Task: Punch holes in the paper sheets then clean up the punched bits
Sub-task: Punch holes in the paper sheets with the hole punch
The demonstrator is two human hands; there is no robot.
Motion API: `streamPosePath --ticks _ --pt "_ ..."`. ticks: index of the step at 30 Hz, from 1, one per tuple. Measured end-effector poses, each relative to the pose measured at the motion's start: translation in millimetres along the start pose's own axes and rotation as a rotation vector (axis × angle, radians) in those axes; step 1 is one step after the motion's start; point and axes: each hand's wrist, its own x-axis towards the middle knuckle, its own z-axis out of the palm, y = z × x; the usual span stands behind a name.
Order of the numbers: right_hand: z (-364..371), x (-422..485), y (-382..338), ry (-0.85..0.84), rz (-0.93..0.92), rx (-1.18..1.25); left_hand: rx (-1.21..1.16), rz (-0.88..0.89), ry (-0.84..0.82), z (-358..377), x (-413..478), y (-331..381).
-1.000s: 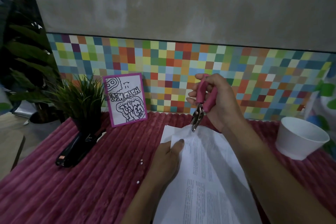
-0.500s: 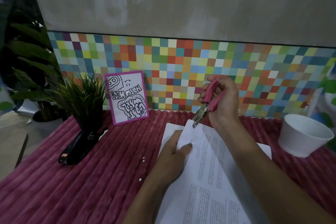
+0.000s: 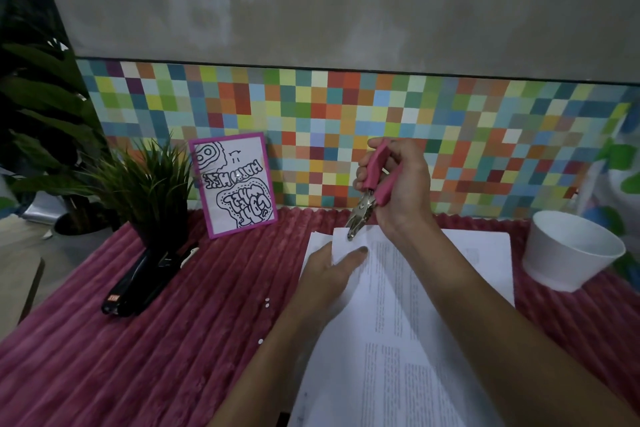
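Note:
Printed paper sheets (image 3: pixel 391 315) lie on the pink ribbed cloth (image 3: pixel 173 340). My left hand (image 3: pixel 329 270) holds the top sheet's far left corner, lifting it slightly. My right hand (image 3: pixel 398 184) grips a pink-handled hole punch (image 3: pixel 370 191); its metal jaws sit at the far edge of that lifted corner. A few small white punched bits (image 3: pixel 267 302) lie on the cloth left of the sheets, and another bit (image 3: pixel 260 341) lies nearer to me.
A white bowl (image 3: pixel 571 253) stands at the right. A black stapler (image 3: pixel 138 277) lies at the left beside a potted grass plant (image 3: pixel 149 191). A pink-framed drawing (image 3: pixel 235 184) leans on the coloured tile wall (image 3: pixel 450 135).
My right hand has brought the punch's jaws down onto the sheet's far corner. My left hand shifted its hold on that corner a little.

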Motion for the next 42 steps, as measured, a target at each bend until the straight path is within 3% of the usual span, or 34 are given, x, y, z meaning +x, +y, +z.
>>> streamPosePath --ticks 8,14,21,25,27,30,37,42 --pt "2.6 -1.9 -3.2 0.001 0.009 -0.024 -0.281 -0.041 0.023 2.7 -7.7 -0.6" --pt "3.9 -4.0 -11.2 0.014 0.085 -0.087 -0.184 0.119 0.086 6.2 -13.2 -2.0" --pt "3.8 -4.6 -17.5 0.012 0.183 -0.225 -0.227 0.124 0.182 7.5 -9.4 -5.1" --pt "-1.2 -7.7 -32.8 0.038 0.143 -0.248 -0.257 0.162 0.183 2.6 -7.9 -4.3" --pt "-11.8 -10.0 -52.5 0.079 0.107 -0.378 -0.245 0.165 0.180 -0.4 -8.9 -3.2" --pt "-49.8 -24.9 -82.5 0.146 0.087 -0.755 -0.219 0.181 0.198 -4.0 -8.1 -3.7" --pt "-139.0 -84.0 -63.5 0.174 0.654 -0.682 -0.304 0.176 0.274 0.1 -5.0 -2.3" --pt "-153.5 -93.3 -54.0 0.070 0.798 -0.647 -0.320 0.102 0.405 -12.2 -0.2 -3.4"
